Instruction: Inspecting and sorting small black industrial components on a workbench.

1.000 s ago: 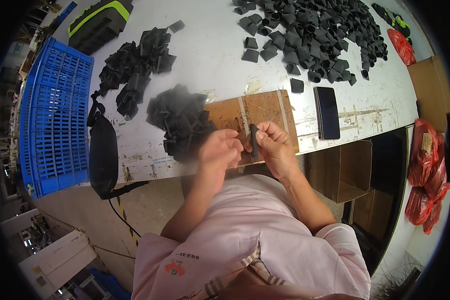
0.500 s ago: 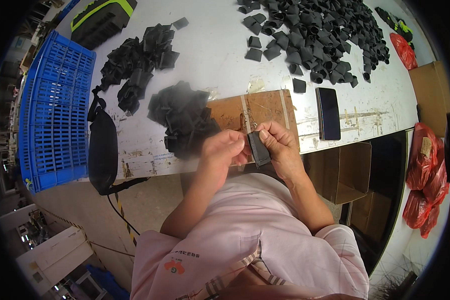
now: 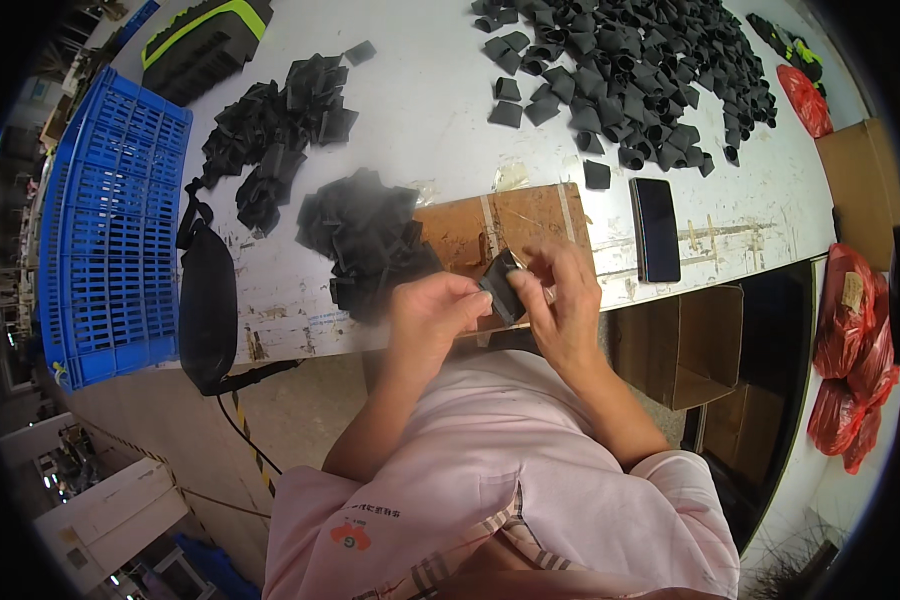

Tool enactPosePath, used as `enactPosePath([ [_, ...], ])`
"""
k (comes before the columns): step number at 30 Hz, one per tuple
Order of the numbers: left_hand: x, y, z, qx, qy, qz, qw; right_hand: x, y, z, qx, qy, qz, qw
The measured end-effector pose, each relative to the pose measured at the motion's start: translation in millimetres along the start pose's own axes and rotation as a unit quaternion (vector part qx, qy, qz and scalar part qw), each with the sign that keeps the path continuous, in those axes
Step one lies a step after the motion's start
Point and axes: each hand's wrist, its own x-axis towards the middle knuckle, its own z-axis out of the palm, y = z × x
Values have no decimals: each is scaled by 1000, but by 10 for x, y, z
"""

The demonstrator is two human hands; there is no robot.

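A small dark fabric piece, looking like a short folded sleeve, is held between my two hands just over the table's front edge. My left hand pinches its left side between thumb and fingers. On the other side, the curled fingers and thumb of my right hand grip the piece's upper right edge; those fingers are slightly blurred. Beneath the hands lies a brown board with light strips across it. Left of the board, a heap of flat dark fabric pieces reaches close to my left hand.
Farther left is another dark heap, beside a blue plastic crate and a black pouch. Many tube-shaped pieces spread over the far right. A phone lies right of the board. Cardboard boxes and red bags stand beyond.
The fabric piece has turned from hanging nearly upright to a tilt. My right fingers have shifted along its upper edge, and my left hand has moved slightly down and left.
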Motion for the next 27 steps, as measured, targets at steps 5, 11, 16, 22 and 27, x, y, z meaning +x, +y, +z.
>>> enactPosePath([
  [5,-41,59,127,219,35,231,947,-18,-203,-112,170,-110,25,979],
  [11,-61,25,181,331,77,343,876,-7,-168,-29,101,-59,-81,990],
  [16,-51,-121,215,276,202,326,881,-31,-166,99,10,-7,-94,995],
  [22,-59,129,80,-287,-9,-10,958,13,-60,21,457,-153,306,821],
  [27,-84,170,236,8,106,142,984,-3,11,41,701,-214,399,551],
])
